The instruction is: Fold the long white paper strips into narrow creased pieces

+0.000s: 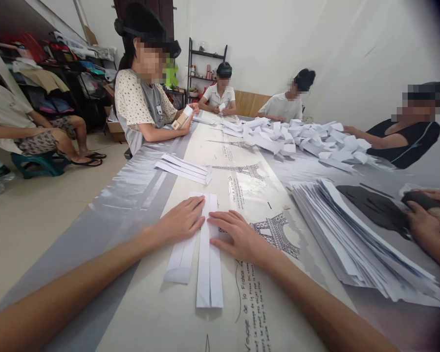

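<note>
A long white paper strip, folded lengthwise with a seam down its middle, lies on the table in front of me. My left hand rests on its upper left side, fingers extended and lying fairly flat. On the right edge, the fingertips of my right hand touch the paper, fingers spread. A second folded paper strip lies just left of it, partly covered by my left hand. Farther ahead, several folded strips lie side by side.
A large stack of white paper sheets lies to the right, beside a dark flat piece and another person's hands. A heap of folded white paper pieces covers the far right table. Several people sit around; one holds a small block.
</note>
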`<state>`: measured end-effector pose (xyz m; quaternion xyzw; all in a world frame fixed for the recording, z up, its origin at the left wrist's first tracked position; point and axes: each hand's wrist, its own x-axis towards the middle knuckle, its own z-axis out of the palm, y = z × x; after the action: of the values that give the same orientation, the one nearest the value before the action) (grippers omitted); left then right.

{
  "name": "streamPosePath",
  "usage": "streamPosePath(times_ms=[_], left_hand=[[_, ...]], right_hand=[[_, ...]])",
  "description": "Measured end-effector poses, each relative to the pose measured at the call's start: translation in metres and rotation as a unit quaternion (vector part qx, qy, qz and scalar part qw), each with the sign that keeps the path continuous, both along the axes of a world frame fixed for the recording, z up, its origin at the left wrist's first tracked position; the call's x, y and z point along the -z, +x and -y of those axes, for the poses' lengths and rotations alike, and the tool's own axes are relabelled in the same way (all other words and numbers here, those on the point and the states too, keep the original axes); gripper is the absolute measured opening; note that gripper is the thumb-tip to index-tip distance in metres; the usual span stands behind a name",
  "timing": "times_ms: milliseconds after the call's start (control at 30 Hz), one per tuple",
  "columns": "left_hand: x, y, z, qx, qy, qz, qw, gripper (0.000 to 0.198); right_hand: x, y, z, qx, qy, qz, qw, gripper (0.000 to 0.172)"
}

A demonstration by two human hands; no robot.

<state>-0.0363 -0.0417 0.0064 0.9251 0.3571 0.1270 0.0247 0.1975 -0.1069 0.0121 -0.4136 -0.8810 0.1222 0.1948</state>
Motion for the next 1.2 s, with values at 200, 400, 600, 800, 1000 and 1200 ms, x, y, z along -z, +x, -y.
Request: streamPosePath(times_ms=[200,400,600,800,1000,1200], left_hand=[[0.011,0.020,0.009,-0.052,0.062,0.040,0.996,0.038],[0.012,0.021,0.007,-0.035,0.087,0.011,0.995,0.042],[0.013,0.018,0.005,-0.017,0.091,0.010,0.996,0.046],[0.010,0.019,0.005,-0.017,0.090,0.001,0.996,0.045],[0.008,0.020,0.005,-0.009,0.100,-0.019,0.995,0.043],[0.005,0.017,0.001,-0.018,0.105,-0.050,0.993,0.044]], right_hand=[[0.006,0.004,-0.005,-0.009,0.011,-0.011,1.000,0.049],[0.005,0.005,-0.007,-0.001,0.015,-0.009,1.000,0.041],[0.010,0.005,-0.009,0.017,0.013,-0.009,1.000,0.040],[0.011,0.004,-0.009,0.015,0.014,-0.009,1.000,0.041],[0.011,0.005,-0.009,0.006,0.027,-0.006,1.000,0.043],[-0.004,0.004,0.002,-0.080,0.035,-0.017,0.996,0.024]])
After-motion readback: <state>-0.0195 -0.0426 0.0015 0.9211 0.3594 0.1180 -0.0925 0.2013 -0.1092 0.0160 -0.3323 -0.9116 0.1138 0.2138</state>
